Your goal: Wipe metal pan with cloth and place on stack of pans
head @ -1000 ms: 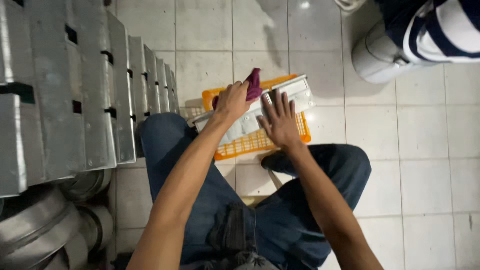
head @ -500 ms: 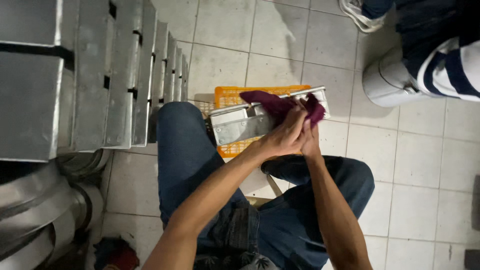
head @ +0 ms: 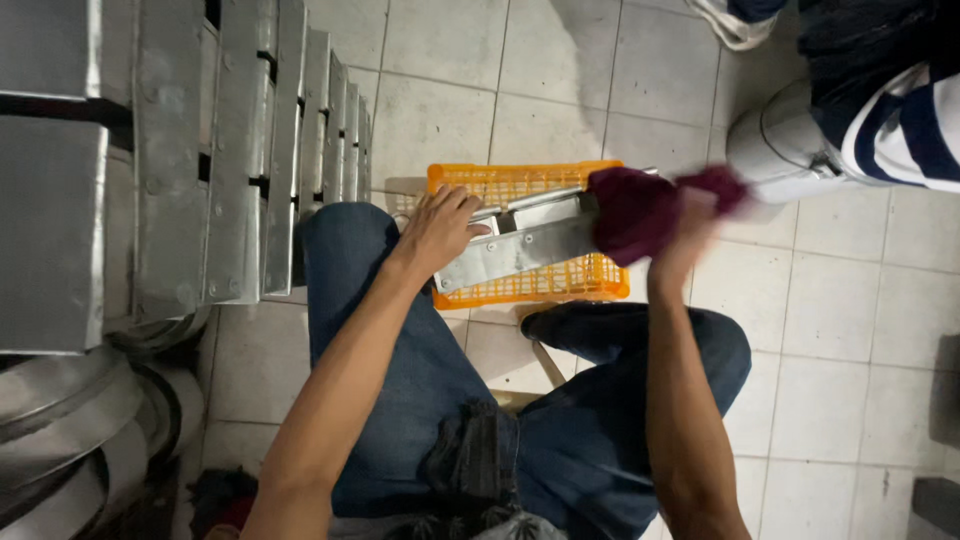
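Wiping step judged in hand: metal tray [head: 525, 243], atop orange crate [head: 520, 285], is gripped at one end by L hand [head: 437, 228]; maroon cloth [head: 640, 212] is clutched in R hand [head: 690, 235] at the far end. Next stroke calls for steady bracing.

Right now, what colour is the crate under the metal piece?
Orange, a mesh-sided plastic crate on the tiled floor; the head view shows it best.

No packages, labels, signs or screens show anywhere in this view of the floor.
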